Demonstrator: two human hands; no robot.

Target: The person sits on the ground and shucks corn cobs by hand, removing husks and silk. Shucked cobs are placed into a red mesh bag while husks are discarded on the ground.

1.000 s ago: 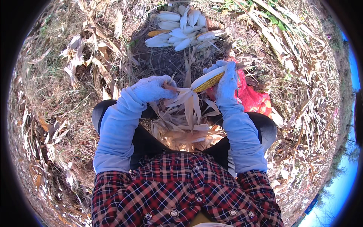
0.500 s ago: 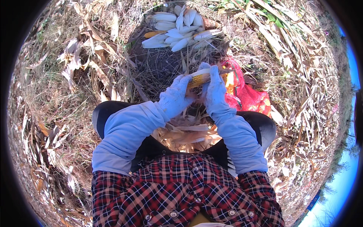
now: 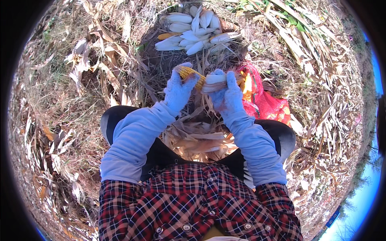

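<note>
An ear of corn point(image 3: 191, 76) with bare yellow kernels lies between my two gloved hands, above the ground in front of my lap. My left hand point(image 3: 176, 89), in a white glove, is closed round its kernel end. Pale husk point(image 3: 215, 82) is bunched at the other end, and my right hand point(image 3: 228, 93), gloved as well, grips it with the thumb on the near side. Close beside my right hand sits a red mesh bag point(image 3: 263, 100) with yellow ears point(image 3: 247, 87) at its mouth.
A pile of corn ears in pale husks point(image 3: 193, 34) lies on the ground straight ahead. Loose dry husks point(image 3: 201, 136) fill the space between my bent legs. Dry stalks point(image 3: 287, 30) and straw spread around, and one yellow ear point(image 3: 167, 36) shows in the pile.
The husk has been drawn back toward the right end, baring more kernels. My left hand has moved left and slightly up, and my hands are farther apart.
</note>
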